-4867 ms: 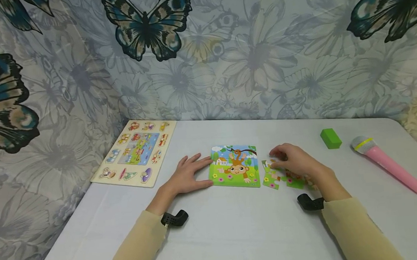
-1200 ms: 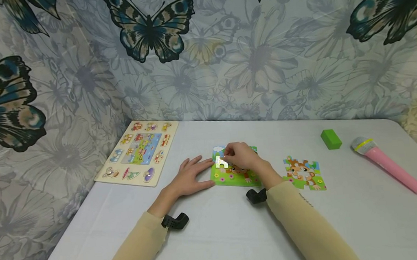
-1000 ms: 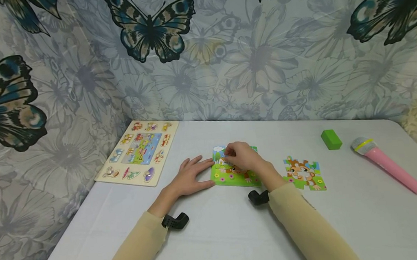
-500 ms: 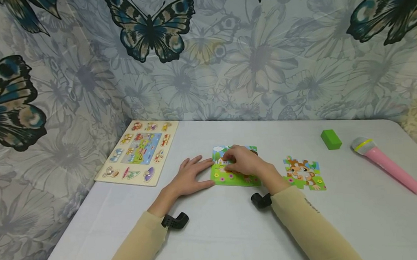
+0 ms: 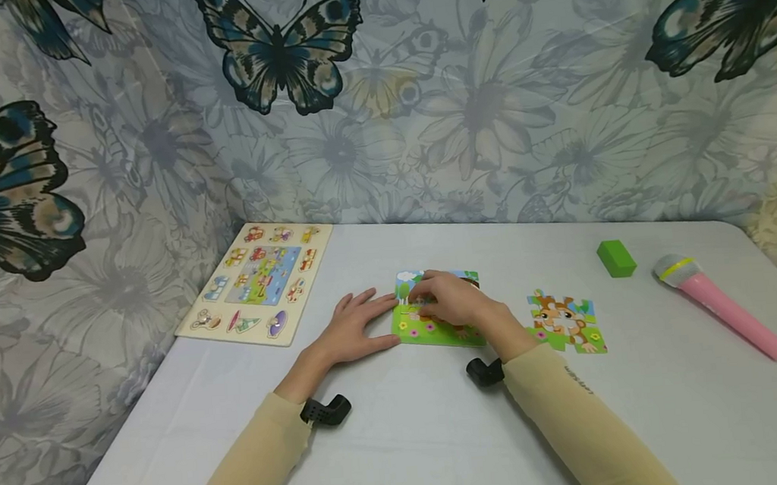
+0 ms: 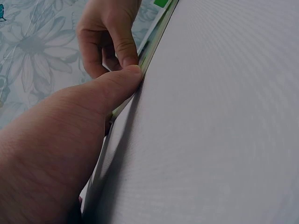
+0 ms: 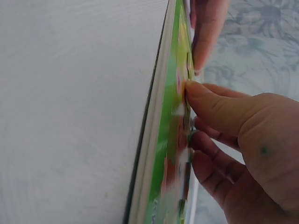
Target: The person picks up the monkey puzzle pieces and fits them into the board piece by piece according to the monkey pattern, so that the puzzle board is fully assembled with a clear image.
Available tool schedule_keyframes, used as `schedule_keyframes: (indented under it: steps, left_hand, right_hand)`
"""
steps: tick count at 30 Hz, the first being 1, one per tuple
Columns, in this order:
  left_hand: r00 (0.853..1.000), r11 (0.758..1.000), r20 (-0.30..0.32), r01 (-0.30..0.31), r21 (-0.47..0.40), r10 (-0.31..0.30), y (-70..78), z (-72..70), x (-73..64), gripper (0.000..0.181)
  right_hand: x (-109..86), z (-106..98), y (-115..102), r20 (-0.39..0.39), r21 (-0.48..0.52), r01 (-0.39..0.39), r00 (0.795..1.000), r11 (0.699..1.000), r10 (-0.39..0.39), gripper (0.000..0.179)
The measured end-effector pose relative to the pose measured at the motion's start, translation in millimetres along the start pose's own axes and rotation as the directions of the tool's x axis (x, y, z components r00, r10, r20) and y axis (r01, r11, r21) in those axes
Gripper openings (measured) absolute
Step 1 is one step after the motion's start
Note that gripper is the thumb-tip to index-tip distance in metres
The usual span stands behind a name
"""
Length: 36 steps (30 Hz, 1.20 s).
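Note:
A square jigsaw puzzle board (image 5: 430, 338) with a monkey picture lies flat on the white table. My left hand (image 5: 347, 329) rests at its left side, fingers spread and fairly straight, fingertips and thumb against the edge. Over the board's left half, my right hand (image 5: 457, 298) has its thumb and bent fingers on a puzzle piece (image 5: 416, 309) lying in the board. In the right wrist view the thumb (image 7: 201, 91) presses down at the board's surface, and the hand covers much of the picture. Several interlocking puzzle pieces (image 5: 562, 320) lie in a cluster to the right.
A larger wooden picture board (image 5: 183, 331) stands at the back left of the table (image 5: 404, 439). A green block (image 5: 617, 259) and a pink toy microphone (image 5: 729, 311) lie at the right. Butterfly-patterned cloth (image 5: 488, 113) hangs behind the table.
My right hand went from the loose pieces on the right to the board with a shiny puzzle piece, which now lies flat in it. My left hand has stayed at the board's edge.

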<state>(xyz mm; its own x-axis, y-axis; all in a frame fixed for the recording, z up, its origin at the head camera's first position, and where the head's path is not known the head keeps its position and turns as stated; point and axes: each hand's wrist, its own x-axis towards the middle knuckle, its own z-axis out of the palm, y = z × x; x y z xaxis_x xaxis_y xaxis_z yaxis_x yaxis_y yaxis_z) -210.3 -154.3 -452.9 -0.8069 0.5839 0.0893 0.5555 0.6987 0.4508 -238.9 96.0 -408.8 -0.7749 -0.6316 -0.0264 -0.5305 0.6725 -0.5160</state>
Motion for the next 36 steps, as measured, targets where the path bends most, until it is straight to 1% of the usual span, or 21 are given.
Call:
schedule_keyframes:
  steps: [3, 7, 11, 16, 21, 27, 29, 36]
  left_hand:
    - [1.000, 1.000, -0.006, -0.002, -0.001, 0.002, 0.1, 0.0, -0.4, 0.068]
    - [1.000, 1.000, -0.003, -0.001, 0.002, 0.001, -0.2, 0.4, -0.1, 0.069]
    - [1.000, 1.000, 0.000, -0.009, 0.008, 0.009, 0.0, 0.3, 0.6, 0.069]
    - [1.000, 1.000, 0.003, -0.012, 0.008, 0.012, 0.9, -0.5, 0.7, 0.069]
    - [1.000, 1.000, 0.004, -0.004, 0.011, 0.004, 0.9, -0.3, 0.2, 0.069]
    - [1.000, 1.000, -0.008, 0.004, 0.011, -0.004, -0.5, 0.9, -1.4, 0.070]
    - [1.000, 1.000, -0.010, 0.005, 0.011, -0.005, -0.8, 1.2, -1.4, 0.071]
    - [1.000, 1.000, -0.002, -0.007, 0.015, 0.007, 0.2, 0.7, -0.2, 0.071]
  right_hand:
    - [0.8, 1.9, -0.6, -0.005, -0.019, 0.014, 1.000, 1.000, -0.014, 0.023]
    - [1.1, 3.4, 0.4, -0.008, 0.005, 0.027, 1.000, 1.000, -0.027, 0.023]
    - [-1.9, 0.5, 1.5, -0.010, 0.074, 0.019, 1.000, 0.997, -0.018, 0.023]
    - [-8.0, -6.7, 7.3, -0.035, 0.155, -0.001, 0.999, 0.988, 0.007, 0.025]
    - [-20.0, -15.3, 16.7, -0.080, 0.193, -0.008, 0.996, 0.981, 0.024, 0.028]
    - [-37.6, -26.5, 32.9, -0.131, 0.175, 0.012, 0.991, 0.985, 0.011, 0.028]
    - [-43.9, -30.1, 39.2, -0.140, 0.172, 0.003, 0.990, 0.985, 0.022, 0.027]
    - [-69.8, -40.9, 58.7, -0.164, 0.168, -0.074, 0.981, 0.983, 0.102, 0.029]
